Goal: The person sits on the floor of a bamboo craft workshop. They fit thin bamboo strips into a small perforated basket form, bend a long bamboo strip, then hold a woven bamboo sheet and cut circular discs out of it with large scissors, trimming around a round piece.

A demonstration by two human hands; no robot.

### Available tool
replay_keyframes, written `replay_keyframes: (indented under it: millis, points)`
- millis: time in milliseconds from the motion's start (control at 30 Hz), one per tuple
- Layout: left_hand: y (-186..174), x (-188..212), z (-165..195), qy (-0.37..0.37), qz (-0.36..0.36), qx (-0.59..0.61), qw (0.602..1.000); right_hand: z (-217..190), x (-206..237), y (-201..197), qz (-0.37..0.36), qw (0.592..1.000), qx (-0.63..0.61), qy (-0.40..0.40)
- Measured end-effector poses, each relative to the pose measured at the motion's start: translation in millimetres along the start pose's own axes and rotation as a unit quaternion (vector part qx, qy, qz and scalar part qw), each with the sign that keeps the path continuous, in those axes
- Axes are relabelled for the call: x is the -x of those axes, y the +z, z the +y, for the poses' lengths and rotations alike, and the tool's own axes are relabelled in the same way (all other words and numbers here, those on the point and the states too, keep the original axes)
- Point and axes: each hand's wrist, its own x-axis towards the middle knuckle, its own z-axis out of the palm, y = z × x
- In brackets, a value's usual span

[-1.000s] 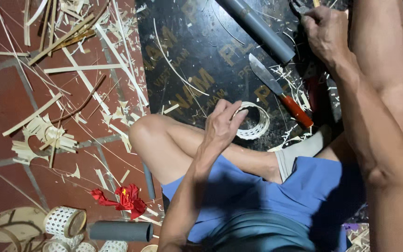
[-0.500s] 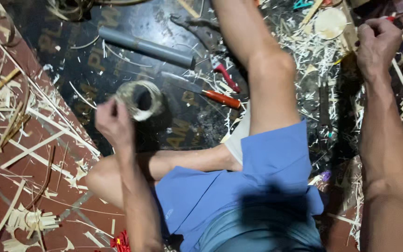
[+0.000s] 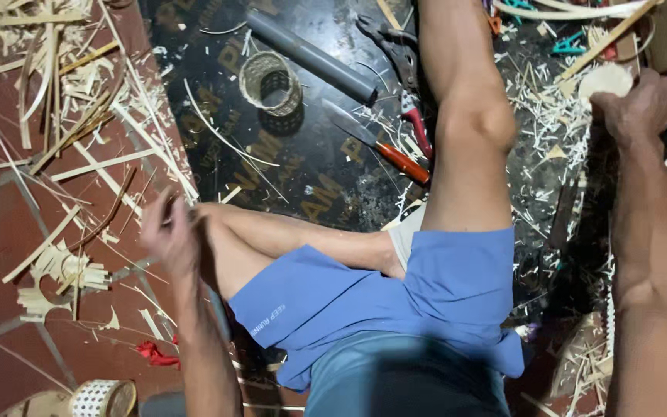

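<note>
The left hand hangs blurred beside the bent left knee, over the edge where the red floor tiles meet the dark board; its fingers look curled, but whether they grip anything cannot be told through the blur. The right hand is far off at the upper right, closed in a loose fist with the knuckles up, touching the lower edge of a pale round disc that lies among shavings; whether it actually grasps the disc cannot be told.

The small woven ring, a short open cylinder of pale strips, stands on the dark board, free of both hands; it lies well above and to the right of the left hand, and well apart from the right hand, with the raised right leg between them. Just beside the ring, to its right, lies a grey pipe set at a slant; below the pipe rests a knife with an orange handle, and near it a pair of red-handled cutters. Thin cane strips are strewn over the tiles at the left; another woven ring sits at the bottom edge near a scrap of red material.
</note>
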Motion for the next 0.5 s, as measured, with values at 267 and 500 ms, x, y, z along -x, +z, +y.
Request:
replay_keyframes:
  millis: [267, 500]
  points:
    - [-7.0, 65.9, -1.7, 0.142, 0.045, -0.120, 0.982, 14.5, 4.9, -5.2, -0.051, 0.882, -0.358, 0.304]
    - [-25.9, 87.0, -12.6, 0.171, 0.069, -0.228, 0.956, 33.0, -1.8, 0.2, 0.082, 0.991, -0.101, 0.032]
